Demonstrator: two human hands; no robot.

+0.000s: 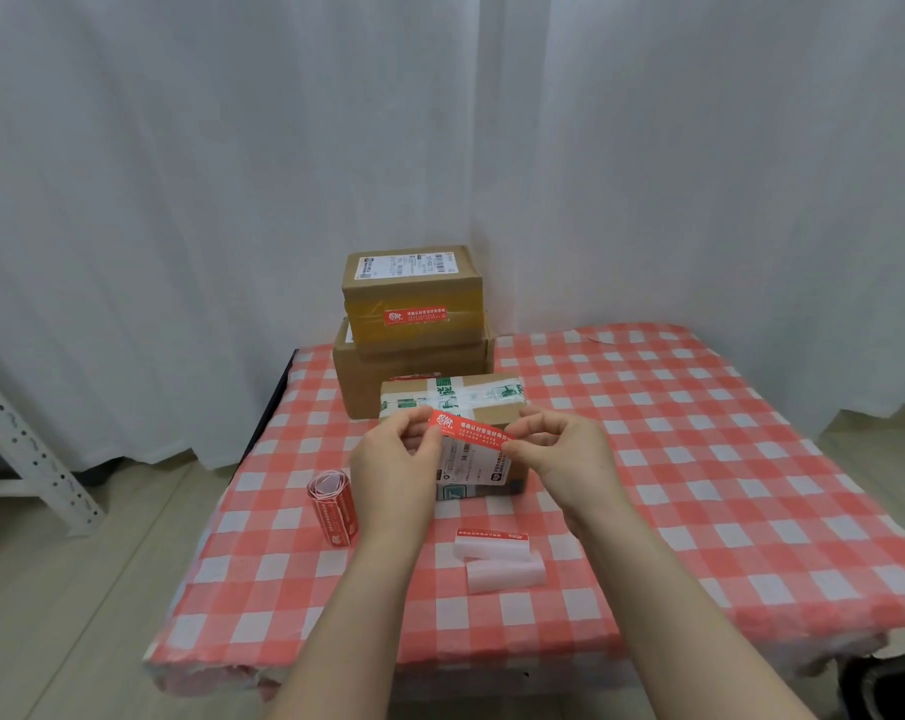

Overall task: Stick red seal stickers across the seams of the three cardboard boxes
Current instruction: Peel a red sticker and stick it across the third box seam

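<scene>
Between my hands | left hand [395,452] and right hand [559,449] are each pinching an end of the sticker [468,431], just above the near box [479,439] | next, I judge: lowering it squarely across the seam, pressing flat.

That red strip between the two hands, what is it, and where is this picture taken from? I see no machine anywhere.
There is no machine here: a person works with bare hands, and a camera worn on the head looks forward and down at them. The left hand and right hand each pinch one end of a red seal sticker, stretched in front of a small taped box. Behind it two more boxes are stacked; the top box already carries a red sticker. On the checked tablecloth lie a roll of stickers and two peeled white backing strips.
</scene>
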